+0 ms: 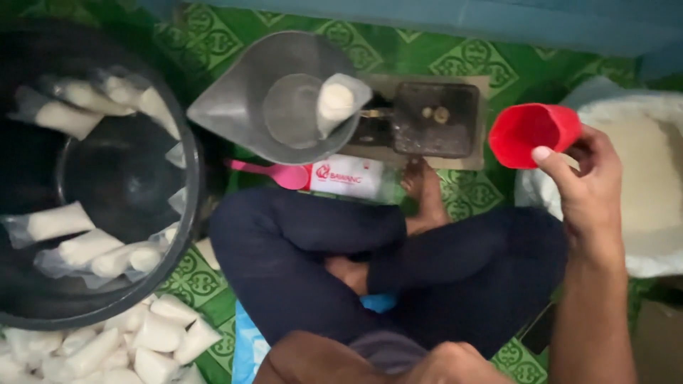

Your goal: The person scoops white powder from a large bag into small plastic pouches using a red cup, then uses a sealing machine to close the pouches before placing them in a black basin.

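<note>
The right hand [590, 188] is gripping a red cup [532, 132] by its rim — thumb on the near edge, fingers curling behind — and holding it tilted, its mouth facing left, just beside a sack of white grain [651, 178]. The cup is plain plastic, bright red, looking empty inside. The left hand is lying low at the bottom edge, and whether it is open or closed I cannot tell. A filled white packet [334, 103] is sitting in the grey scale pan [242, 107]; more packets are lining the black tub [117, 178].
</note>
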